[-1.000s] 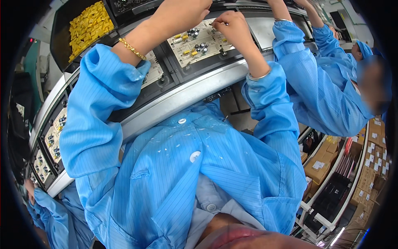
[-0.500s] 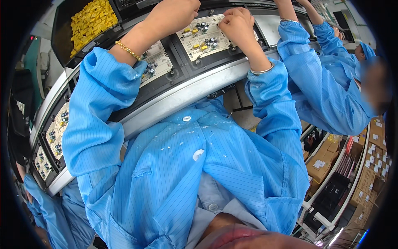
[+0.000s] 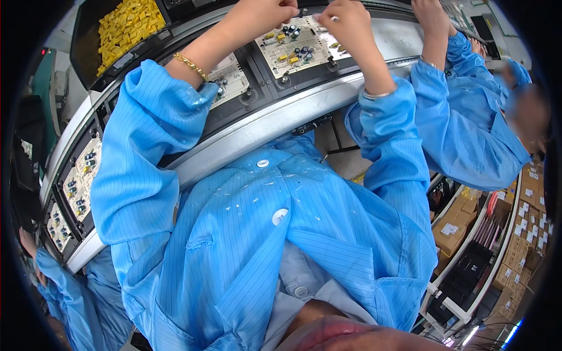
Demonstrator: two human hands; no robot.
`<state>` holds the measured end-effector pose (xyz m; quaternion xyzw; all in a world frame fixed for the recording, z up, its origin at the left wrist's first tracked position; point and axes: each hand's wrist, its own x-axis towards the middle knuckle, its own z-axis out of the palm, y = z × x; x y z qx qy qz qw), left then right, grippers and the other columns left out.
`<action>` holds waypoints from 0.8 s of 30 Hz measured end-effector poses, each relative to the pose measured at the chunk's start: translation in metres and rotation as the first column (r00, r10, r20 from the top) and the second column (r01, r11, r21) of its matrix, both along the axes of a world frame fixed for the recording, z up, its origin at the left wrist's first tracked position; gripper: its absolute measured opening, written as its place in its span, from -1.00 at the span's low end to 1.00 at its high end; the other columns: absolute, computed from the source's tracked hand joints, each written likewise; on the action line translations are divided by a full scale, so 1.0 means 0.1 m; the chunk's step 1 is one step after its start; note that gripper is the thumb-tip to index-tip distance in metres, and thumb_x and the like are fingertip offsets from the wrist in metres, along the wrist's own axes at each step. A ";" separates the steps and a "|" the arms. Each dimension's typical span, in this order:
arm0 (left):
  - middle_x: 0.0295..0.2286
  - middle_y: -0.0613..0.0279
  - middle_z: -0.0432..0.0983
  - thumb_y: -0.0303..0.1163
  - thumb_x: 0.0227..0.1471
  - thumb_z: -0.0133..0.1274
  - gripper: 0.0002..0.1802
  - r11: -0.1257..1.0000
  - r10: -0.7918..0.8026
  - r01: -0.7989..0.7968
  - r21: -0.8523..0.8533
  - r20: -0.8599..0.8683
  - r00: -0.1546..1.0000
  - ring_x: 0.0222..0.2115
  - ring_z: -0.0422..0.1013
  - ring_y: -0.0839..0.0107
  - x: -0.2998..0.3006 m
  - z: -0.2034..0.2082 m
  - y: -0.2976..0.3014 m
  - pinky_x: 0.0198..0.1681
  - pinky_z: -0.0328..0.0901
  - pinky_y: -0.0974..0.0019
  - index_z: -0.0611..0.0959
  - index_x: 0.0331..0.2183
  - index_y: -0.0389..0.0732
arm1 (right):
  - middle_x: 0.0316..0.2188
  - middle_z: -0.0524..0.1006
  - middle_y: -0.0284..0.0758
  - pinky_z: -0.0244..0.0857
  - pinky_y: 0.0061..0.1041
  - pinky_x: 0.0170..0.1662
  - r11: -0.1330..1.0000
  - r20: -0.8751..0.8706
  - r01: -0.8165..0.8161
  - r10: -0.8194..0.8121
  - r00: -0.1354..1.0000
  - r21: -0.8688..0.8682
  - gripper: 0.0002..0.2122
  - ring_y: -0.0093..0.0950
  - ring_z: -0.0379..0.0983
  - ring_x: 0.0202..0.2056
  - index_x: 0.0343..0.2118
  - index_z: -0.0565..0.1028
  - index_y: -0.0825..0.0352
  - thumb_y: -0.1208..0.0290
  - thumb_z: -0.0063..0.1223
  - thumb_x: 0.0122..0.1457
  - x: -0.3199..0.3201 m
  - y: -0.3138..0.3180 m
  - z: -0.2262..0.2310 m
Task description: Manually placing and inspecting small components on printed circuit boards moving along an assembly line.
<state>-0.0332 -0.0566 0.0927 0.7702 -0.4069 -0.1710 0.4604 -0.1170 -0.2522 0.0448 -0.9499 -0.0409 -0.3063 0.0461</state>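
A pale circuit board with black cylindrical capacitors and small yellow block parts lies in a dark frame on the line. Above its far edge is my left hand, fingers curled and tips pinched together. My right hand hovers over the board's right side with thumb and fingers drawn together. Whatever either hand may hold is too small to make out. The fingertips of both hands point toward each other, a small gap apart. Partly covered by my left forearm, a second circuit board sits to the left.
At the far left stands a black bin full of yellow block parts. A metal rail runs along the near side. More populated boards lie farther left. A co-worker's arm reaches in at the right, near cardboard boxes.
The boards have shifted to the right in the picture. Both my hands have moved slightly right, staying over the same board. The co-worker's hand at the right has shifted rightward too.
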 end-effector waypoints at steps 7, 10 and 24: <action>-0.56 0.19 0.47 -0.47 0.06 -0.08 -0.88 0.899 -0.220 -0.104 -0.426 -0.644 0.733 -0.58 0.42 0.46 0.08 -0.41 -0.29 -0.48 0.35 0.46 0.48 -0.47 -0.30 | -0.56 0.45 -0.26 0.24 -0.48 -0.36 0.794 0.047 -0.123 0.118 0.992 0.595 -0.93 -0.36 0.39 -0.41 -0.52 0.51 0.38 0.52 0.11 -0.10 -0.12 0.46 0.42; -0.54 0.19 0.47 -0.50 0.07 -0.12 -0.88 0.899 -0.150 -0.185 -0.398 -0.676 0.722 -0.58 0.41 0.47 0.10 -0.54 -0.28 -0.47 0.35 0.47 0.48 -0.47 -0.29 | -0.54 0.47 -0.25 0.25 -0.44 -0.36 0.884 0.110 -0.134 0.095 0.989 0.449 -0.93 -0.32 0.40 -0.41 -0.52 0.51 0.37 0.51 0.11 -0.11 -0.03 0.49 0.32; -0.44 -0.04 0.49 -0.43 -0.05 -0.09 -0.80 0.976 0.036 -0.014 -0.219 0.095 0.995 -0.44 0.44 0.19 -0.12 -0.29 -0.26 -0.33 0.31 0.27 0.52 -0.34 -0.28 | -0.57 0.47 -0.23 0.22 -0.34 -0.30 0.994 -0.166 0.014 0.003 0.986 0.106 -0.89 -0.21 0.38 -0.47 -0.59 0.53 0.35 0.44 0.03 -0.09 -0.41 -0.02 -0.17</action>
